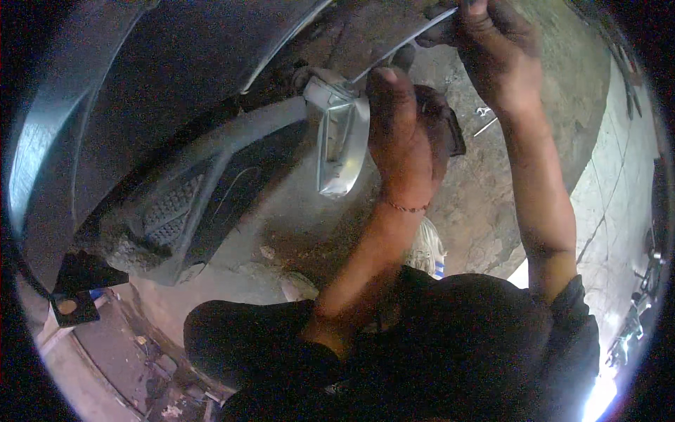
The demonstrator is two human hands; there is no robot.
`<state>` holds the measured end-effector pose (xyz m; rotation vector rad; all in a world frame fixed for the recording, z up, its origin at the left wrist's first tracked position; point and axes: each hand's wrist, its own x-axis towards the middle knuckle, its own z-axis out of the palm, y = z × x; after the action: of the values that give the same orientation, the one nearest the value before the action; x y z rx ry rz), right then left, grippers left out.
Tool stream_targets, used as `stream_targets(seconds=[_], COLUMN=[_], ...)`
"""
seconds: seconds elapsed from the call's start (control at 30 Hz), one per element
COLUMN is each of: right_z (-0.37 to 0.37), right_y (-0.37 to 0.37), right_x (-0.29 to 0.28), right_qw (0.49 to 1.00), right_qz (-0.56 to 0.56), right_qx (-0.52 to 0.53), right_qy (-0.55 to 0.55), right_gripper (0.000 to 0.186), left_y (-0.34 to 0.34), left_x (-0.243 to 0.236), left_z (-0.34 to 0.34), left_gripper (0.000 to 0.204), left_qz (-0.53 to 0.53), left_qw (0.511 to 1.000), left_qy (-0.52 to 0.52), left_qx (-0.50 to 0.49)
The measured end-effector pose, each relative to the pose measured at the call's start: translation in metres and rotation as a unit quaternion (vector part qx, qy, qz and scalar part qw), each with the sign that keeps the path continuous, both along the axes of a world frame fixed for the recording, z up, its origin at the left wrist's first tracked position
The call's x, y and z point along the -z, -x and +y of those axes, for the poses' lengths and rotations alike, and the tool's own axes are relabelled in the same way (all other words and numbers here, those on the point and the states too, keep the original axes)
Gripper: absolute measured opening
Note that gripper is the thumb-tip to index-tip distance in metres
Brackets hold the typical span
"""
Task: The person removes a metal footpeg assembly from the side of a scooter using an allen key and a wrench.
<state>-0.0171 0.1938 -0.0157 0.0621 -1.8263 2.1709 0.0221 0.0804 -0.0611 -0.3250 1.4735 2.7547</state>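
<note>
My right hand (503,60), raised at the upper right, pinches the upper end of a thin pale rod (415,36). The rod slants down to the left, its lower end beside my left thumb. My left hand (404,133) is closed, thumb up, next to a silver-grey angular trim piece (344,165) with an opening in it. A dark flat-edged piece (455,135) shows at the far side of the left fingers; what exactly they grip is hidden. The trim piece adjoins a grey and black vehicle panel (267,125).
The panel has a textured mesh insert (172,207) and a dark bracket (76,306) at its lower left. On the stained floor (485,186) lie a small wrench (482,111) and a thin metal rod (485,127). White cloth with blue stripes (427,250) shows below my left wrist.
</note>
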Motion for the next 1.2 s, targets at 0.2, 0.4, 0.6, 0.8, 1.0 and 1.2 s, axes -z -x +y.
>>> stream_targets(seconds=[0.2, 0.4, 0.6, 0.8, 1.0, 1.2], right_z=[-0.001, 0.009, 0.006, -0.007, -0.016, -0.014], right_y=[0.002, 0.005, 0.005, -0.001, 0.003, 0.005], right_x=[0.010, 0.017, -0.005, -0.033, -0.055, -0.034], right_qw=[0.999, 0.997, 0.998, 0.990, 0.944, 0.981], right_qz=[0.033, 0.035, 0.001, -0.073, -0.323, -0.082], right_qx=[-0.001, -0.031, -0.044, 0.056, 0.052, 0.069], right_qy=[0.029, 0.054, 0.035, -0.109, 0.033, -0.163], right_gripper=[0.032, 0.027, 0.027, 0.034, 0.034, 0.032], left_y=[0.004, 0.007, 0.003, 0.001, 0.004, 0.004], left_x=[-0.010, 0.001, -0.008, -0.020, -0.014, -0.025], left_z=[0.000, 0.004, 0.005, 0.005, -0.003, 0.006], left_gripper=[0.023, 0.020, 0.021, 0.025, 0.024, 0.022], left_qz=[-0.083, -0.046, -0.075, -0.055, -0.086, -0.109], left_qw=[0.939, 0.927, 0.925, 0.931, 0.925, 0.909], left_qy=[-0.330, -0.365, -0.368, -0.357, -0.358, -0.401], left_qx=[0.055, 0.066, 0.049, 0.049, 0.095, 0.023])
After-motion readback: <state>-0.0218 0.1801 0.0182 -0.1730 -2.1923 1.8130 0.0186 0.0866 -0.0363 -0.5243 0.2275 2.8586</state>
